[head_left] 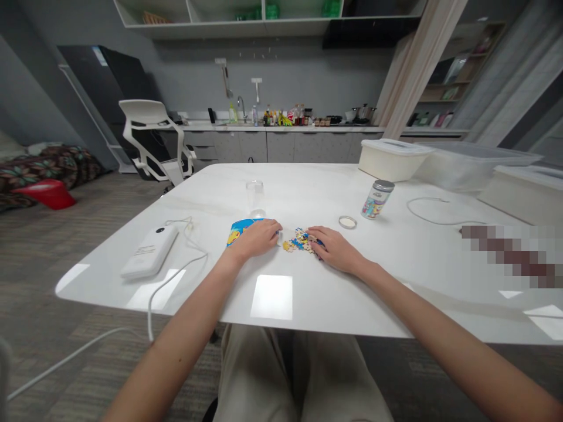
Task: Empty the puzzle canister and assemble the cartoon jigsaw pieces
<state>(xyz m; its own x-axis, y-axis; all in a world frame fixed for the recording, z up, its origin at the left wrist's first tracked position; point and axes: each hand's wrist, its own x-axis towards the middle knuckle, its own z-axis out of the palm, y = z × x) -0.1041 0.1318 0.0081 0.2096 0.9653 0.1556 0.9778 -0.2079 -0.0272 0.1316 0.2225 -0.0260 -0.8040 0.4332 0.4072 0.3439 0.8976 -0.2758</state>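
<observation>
My left hand rests over the right part of a joined section of jigsaw puzzle, blue with a yellow figure. Its fingers are bent together, with a small pale thing at their tips that I cannot make out. To the right lies a small heap of loose jigsaw puzzle pieces, blue, yellow and pale. My right hand reaches over the heap's right side, fingers apart and touching the pieces. Part of the section and some pieces are hidden under my hands.
Beyond my hands stand a clear container, a round lid and a printed can. A white power bank with cables lies left. Storage boxes line the right back of the white table. A blurred patch covers the right edge.
</observation>
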